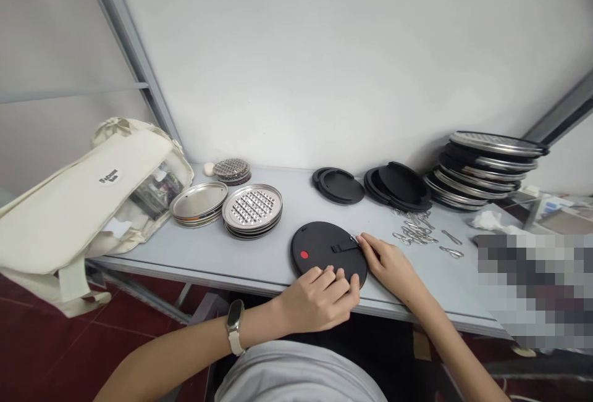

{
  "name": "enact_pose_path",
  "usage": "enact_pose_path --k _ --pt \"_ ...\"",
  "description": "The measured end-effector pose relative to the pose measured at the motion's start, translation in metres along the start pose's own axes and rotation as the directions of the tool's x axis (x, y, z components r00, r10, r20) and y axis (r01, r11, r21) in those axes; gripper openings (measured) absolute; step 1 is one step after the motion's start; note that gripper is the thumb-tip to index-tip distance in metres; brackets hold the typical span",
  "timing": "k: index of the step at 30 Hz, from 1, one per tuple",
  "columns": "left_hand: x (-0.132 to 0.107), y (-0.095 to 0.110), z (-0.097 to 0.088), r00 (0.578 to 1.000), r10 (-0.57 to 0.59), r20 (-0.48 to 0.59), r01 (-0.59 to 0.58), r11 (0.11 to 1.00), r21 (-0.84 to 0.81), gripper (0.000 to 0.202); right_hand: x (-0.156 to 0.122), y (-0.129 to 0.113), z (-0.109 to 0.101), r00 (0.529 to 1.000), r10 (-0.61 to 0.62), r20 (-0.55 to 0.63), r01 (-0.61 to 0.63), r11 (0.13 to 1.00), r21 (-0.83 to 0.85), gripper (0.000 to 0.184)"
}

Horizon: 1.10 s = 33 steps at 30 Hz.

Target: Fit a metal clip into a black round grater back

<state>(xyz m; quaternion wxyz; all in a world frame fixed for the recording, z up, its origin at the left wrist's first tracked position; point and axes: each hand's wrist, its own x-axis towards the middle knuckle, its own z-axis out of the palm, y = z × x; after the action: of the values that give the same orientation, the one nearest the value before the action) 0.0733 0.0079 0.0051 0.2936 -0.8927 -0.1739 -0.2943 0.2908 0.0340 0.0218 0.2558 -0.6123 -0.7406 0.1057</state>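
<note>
A round black lid (pixel 319 249) with a red dot lies flat near the table's front edge. My left hand (pixel 319 297), a white watch on its wrist, rests curled on the lid's near rim and holds it down. My right hand (pixel 388 261) reaches in from the right; its fingertips pinch a small metal clip (pixel 354 239) at the bracket in the lid's middle. A heap of several loose metal clips (pixel 417 230) lies just right of that hand.
Perforated steel discs (pixel 252 207) and plain steel plates (pixel 199 202) are stacked at the left, beside a cream fabric bag (pixel 88 198). Black lids (pixel 339 184) and more black lids (pixel 401 186) lie at the back. A tall stack of assembled discs (pixel 486 167) stands at right.
</note>
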Motion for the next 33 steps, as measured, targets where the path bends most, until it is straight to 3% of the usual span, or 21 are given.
enact_pose_path --k 13,33 --pt "-0.0004 0.0013 0.0016 1.000 0.002 -0.016 -0.001 1.000 0.011 0.034 -0.0008 -0.0019 -0.0034 1.000 0.006 -0.005 -0.006 1.000 0.030 0.041" --pt "0.0006 0.0061 0.0056 0.998 -0.067 0.010 0.066 0.997 0.046 0.032 -0.0014 -0.0030 -0.0042 1.000 0.018 -0.014 -0.018 1.000 0.004 0.026"
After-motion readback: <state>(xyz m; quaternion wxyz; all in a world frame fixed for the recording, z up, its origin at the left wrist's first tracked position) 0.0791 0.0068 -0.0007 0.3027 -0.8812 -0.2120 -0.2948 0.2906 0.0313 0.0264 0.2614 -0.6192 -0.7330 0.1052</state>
